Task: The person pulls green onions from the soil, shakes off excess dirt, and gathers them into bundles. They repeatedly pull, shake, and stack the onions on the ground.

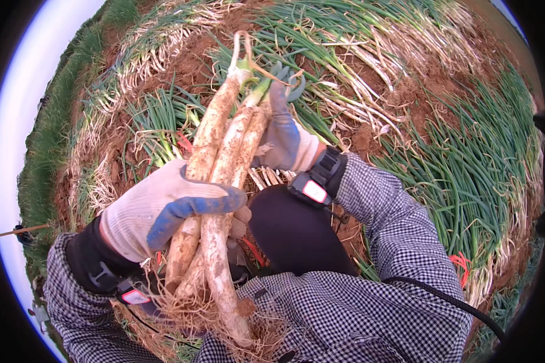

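Several thick leeks or large green onions (225,149) stand nearly upright before my chest, soil on their white shafts, root tufts hanging at the bottom. My left hand (181,204), in a white knit glove with a blue coated thumb, is wrapped around the lower shafts. Behind the upper ends is my right hand (284,131), gloved alike, its thumb raised beside the green necks; its fingers are partly hidden behind the shafts, so its grip is unclear. A dry yellow leaf loops over the tops.
Rows of pulled green onions (463,168) lie on reddish soil (190,63) ahead and to the right. Red ties (461,267) mark some bundles. My dark-clad knee (295,231) is below my right wrist. A black cable (445,295) crosses my right sleeve. Grass (50,168) borders the left.
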The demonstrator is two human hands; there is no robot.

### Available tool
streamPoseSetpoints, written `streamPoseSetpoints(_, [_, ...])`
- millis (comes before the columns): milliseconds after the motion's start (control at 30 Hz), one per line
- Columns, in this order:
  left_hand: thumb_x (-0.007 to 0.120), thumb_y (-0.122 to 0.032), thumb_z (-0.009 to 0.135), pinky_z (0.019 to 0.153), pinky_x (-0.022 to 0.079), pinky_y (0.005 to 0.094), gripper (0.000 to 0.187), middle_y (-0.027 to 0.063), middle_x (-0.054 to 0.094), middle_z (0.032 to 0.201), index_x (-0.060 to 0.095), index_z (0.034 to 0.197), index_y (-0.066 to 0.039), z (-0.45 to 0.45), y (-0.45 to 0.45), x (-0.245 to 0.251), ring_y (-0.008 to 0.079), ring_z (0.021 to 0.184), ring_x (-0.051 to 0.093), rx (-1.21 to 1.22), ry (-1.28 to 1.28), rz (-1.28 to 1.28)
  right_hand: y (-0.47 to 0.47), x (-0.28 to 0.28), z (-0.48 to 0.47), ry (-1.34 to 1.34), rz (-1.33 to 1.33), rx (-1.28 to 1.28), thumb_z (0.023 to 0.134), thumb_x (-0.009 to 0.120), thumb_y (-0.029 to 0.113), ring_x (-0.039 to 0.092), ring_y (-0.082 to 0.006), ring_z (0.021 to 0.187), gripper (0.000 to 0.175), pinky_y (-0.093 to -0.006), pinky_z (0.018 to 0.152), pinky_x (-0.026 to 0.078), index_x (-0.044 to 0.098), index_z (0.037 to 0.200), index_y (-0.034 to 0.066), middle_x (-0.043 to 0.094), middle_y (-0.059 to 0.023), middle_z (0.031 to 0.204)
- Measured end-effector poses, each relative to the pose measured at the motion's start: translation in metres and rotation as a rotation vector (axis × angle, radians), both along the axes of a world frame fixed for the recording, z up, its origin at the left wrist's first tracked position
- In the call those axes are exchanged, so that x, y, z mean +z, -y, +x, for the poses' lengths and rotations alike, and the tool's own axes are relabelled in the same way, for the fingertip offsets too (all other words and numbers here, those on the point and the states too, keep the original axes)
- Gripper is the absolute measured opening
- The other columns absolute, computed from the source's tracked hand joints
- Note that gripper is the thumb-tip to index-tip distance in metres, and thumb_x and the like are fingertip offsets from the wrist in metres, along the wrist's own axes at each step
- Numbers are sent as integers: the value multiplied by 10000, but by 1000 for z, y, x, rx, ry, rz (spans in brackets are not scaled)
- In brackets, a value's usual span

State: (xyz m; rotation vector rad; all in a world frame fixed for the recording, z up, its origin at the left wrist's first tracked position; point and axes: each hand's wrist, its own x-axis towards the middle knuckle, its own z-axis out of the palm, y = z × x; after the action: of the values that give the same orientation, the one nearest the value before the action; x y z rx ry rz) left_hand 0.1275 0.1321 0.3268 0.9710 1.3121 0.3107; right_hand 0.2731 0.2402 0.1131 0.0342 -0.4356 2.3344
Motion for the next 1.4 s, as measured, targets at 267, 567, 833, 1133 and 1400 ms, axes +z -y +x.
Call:
streamPoseSetpoints(267, [725, -352, 931, 675, 671, 319, 709, 187, 710, 1023, 451, 1362, 141, -12, 53, 89, 233, 776, 749, -83, 247, 337, -47, 130, -27, -582, 484, -95, 993, 615, 453, 733, -196, 862, 405, -242, 499, 537, 639, 1174, 91, 720, -132, 1102])
streamPoseSetpoints(567, [748, -330, 856, 888, 530, 447, 624, 184, 723, 1078, 539, 1331, 17, -114, 11, -8, 283, 951, 725, -719, -750, 775, -72, 107, -17, 163, 418, -390, 1011, 596, 418, 685, -219, 994, 417, -324, 690, 511, 587, 1267, 89, 665, -149, 1212])
streamPoseSetpoints(833, [772, -302, 769, 1091, 378, 605, 502, 195, 748, 1065, 701, 1218, -88, -142, 44, -55, 369, 1053, 700, -752, -1066, 981, -91, 102, -24, 559, 555, -448, 1026, 579, 388, 643, -240, 1111, 443, -397, 859, 487, 541, 1350, 88, 616, -164, 1309])
streamPoseSetpoints(1133, [760, -322, 735, 798, 583, 435, 319, 143, 735, 863, 741, 942, -79, -264, 127, -53, 343, 837, 726, -86, -1030, 1293, -92, 212, -131, 447, 824, -435, 1044, 560, 353, 595, -264, 1243, 486, -480, 1049, 460, 489, 1444, 87, 562, -181, 1419])
streamPoseSetpoints(1400, [828, -273, 768, 829, 578, 354, 431, 118, 752, 940, 703, 1095, -21, -452, 288, -139, 202, 834, 720, 926, -635, 992, 119, 194, -346, 383, 1298, 10, 1042, 535, 451, 365, -367, 1475, 744, -542, 1166, 380, 239, 1613, 76, 274, -190, 1646])
